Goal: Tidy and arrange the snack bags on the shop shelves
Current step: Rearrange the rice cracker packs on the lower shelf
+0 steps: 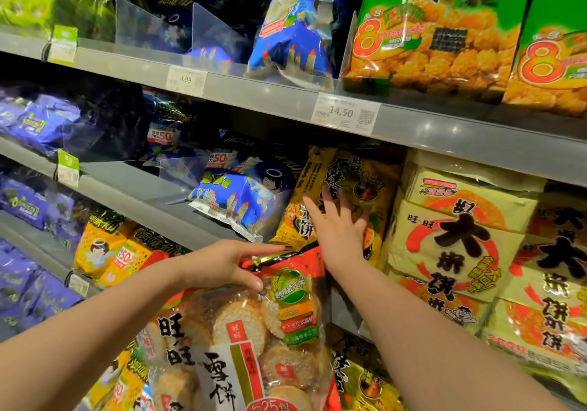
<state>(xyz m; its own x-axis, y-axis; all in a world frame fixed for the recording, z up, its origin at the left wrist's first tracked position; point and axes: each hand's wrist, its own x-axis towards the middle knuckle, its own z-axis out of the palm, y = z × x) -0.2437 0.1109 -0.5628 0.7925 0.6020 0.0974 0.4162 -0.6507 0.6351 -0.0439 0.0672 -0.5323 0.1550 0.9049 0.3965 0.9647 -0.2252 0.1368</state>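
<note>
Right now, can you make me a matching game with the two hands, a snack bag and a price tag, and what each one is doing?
Things:
1. left hand
2. right hand
3. big green bag
4. 14.50 price tag

Places:
A. stands on the top shelf
B. grips the top of the red cracker bag
C. is stuck on that shelf's front edge
D. presses flat on the yellow bag

Pairs: 1-B, 2-D, 3-A, 4-C

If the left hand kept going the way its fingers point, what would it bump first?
Probably the right hand, near its wrist, which crosses just past the left hand; depth is unclear.
</note>
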